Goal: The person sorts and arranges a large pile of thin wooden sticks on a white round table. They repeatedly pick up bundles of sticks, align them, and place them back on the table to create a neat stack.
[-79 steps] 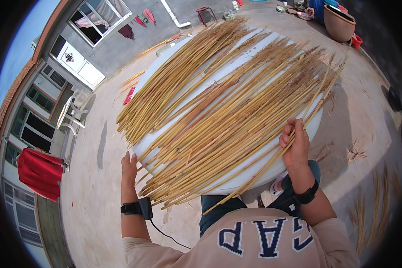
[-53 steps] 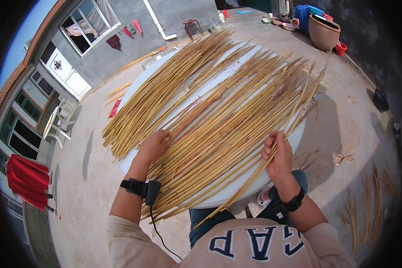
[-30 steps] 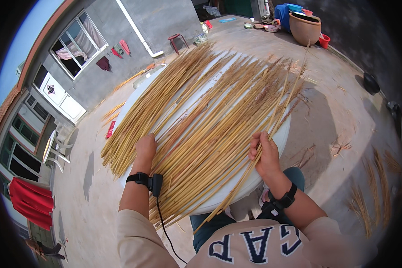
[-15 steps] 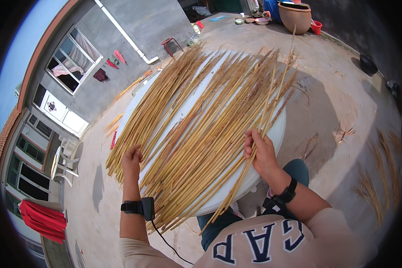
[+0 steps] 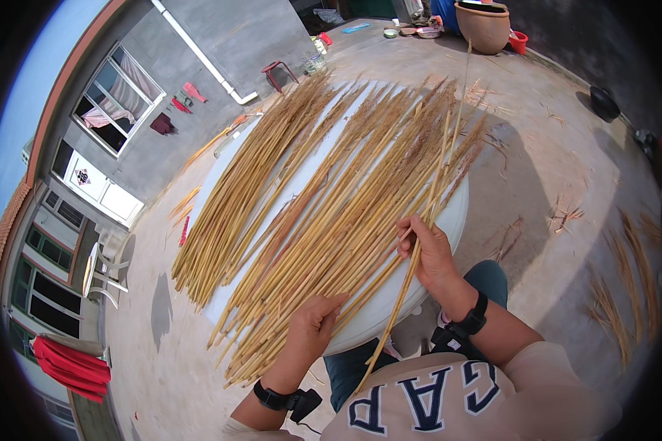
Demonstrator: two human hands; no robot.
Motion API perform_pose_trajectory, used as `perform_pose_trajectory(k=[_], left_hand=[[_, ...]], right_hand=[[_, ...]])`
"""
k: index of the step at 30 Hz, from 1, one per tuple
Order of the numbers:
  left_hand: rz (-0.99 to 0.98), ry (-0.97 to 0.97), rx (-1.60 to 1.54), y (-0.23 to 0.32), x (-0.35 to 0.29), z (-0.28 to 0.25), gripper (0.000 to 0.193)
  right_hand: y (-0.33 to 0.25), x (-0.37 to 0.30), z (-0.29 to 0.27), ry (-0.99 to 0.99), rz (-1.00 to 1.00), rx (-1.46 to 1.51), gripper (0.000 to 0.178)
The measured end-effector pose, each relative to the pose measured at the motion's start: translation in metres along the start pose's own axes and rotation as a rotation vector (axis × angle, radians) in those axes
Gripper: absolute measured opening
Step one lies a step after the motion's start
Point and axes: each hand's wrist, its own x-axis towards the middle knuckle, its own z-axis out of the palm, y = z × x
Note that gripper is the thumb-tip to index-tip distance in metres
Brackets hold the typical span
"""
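Long straw-coloured reed stalks [image 5: 346, 242] with brown feathery tops lie slantwise across a round white table [image 5: 460, 224]. A separate bunch of reeds [image 5: 239, 191] lies to their left. With curled fingers my right hand [image 5: 428, 253] holds a few reed stalks [image 5: 396, 309] at the right edge of the layer, their lower ends reaching toward my shirt. Over the near ends of the middle stalks is my left hand [image 5: 315, 327], index finger and thumb stretched to the right and slightly apart. Nothing shows in its grasp; the other fingers are partly hidden.
More reed bundles [image 5: 625, 287] lie on the concrete at the right, near scattered straw bits [image 5: 564, 213]. A clay pot [image 5: 483, 28] and red bucket [image 5: 518, 42] stand far off. A white chair [image 5: 104, 272] and red stool [image 5: 278, 75] are at the left.
My left hand has come from the left bunch toward me and to the right, over the middle stalks. The stalks in my right hand have shifted slightly; that hand stays nearly in place.
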Motion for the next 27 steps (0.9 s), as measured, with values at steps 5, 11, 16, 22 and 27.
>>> perform_pose_trajectory(k=[5, 11, 16, 22, 27], left_hand=[[0.243, 0.105, 0.454, -0.013, -0.013, 0.010, 0.051], [0.111, 0.102, 0.447, -0.038, -0.037, 0.017, 0.086], [0.024, 0.135, 0.054, -0.044, -0.041, 0.000, 0.085], [0.115, -0.019, 0.066, -0.051, -0.044, -0.011, 0.064], [0.091, -0.071, -0.232, -0.046, -0.040, -0.012, 0.068]], right_hand=[[-0.002, -0.001, 0.003, 0.045, 0.013, 0.052, 0.025], [0.000, -0.001, 0.000, 0.086, -0.014, 0.070, 0.030], [-0.002, 0.000, 0.000, 0.136, -0.046, 0.096, 0.032], [-0.007, 0.000, 0.003, 0.120, -0.005, 0.145, 0.035], [-0.010, -0.001, 0.005, 0.125, 0.017, 0.145, 0.036]])
